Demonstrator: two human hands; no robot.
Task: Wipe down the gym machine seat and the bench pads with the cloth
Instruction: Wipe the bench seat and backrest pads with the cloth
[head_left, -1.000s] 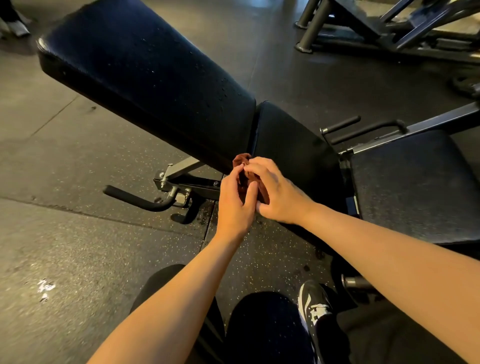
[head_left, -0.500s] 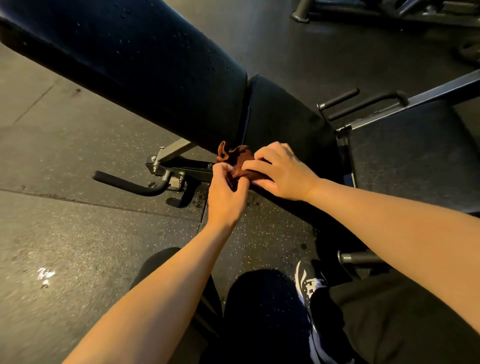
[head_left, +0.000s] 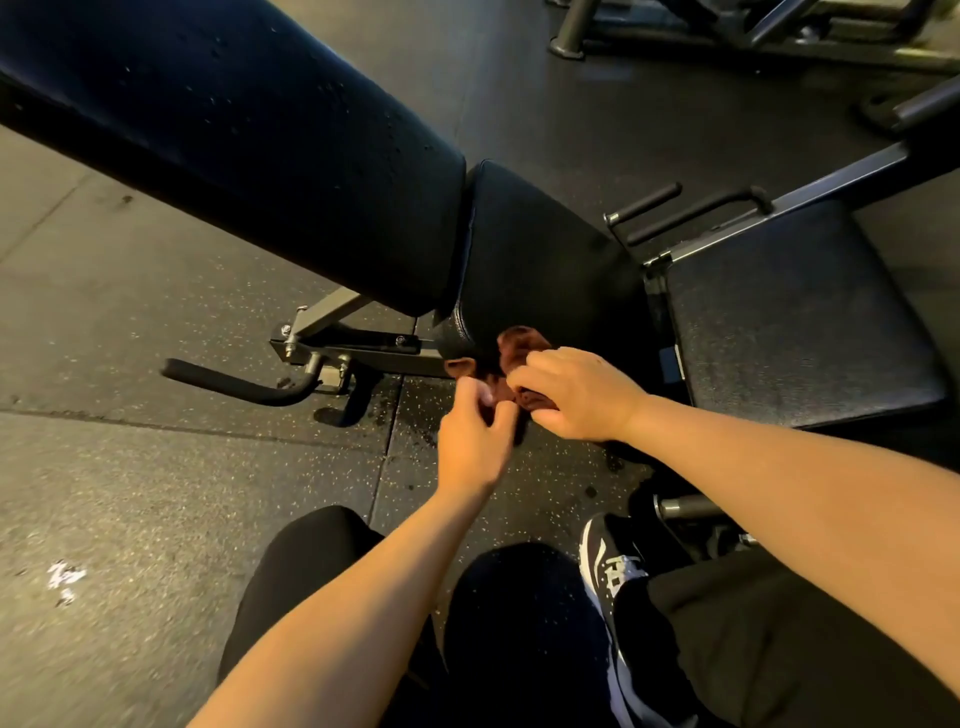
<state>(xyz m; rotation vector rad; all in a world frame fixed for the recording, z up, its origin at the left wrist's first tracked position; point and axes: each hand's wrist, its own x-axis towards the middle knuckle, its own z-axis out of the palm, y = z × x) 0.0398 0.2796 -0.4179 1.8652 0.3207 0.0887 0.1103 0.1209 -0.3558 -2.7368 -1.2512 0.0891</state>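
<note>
Two bare hands show: one left hand (head_left: 470, 441) and one right hand (head_left: 576, 395). There is one rust-brown cloth (head_left: 522, 345). Three black pads are in view: one long back pad (head_left: 249, 140), one shorter bench seat pad (head_left: 535, 260) and one square machine seat (head_left: 795, 322). Three black-gripped handles show: one curved handle (head_left: 228, 384) and two straight grip bars (head_left: 647, 200). There is one black-and-white sneaker (head_left: 608, 561).

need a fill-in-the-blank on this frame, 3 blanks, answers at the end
1. Number of hands gripping the brown cloth: ___, namely the left hand and right hand.
2. The cloth is held at the near edge of the seat pad, which lies ___ the long back pad and the square pad at right.
3. The sneaker is black and ___.
Answers: two; between; white.
</note>
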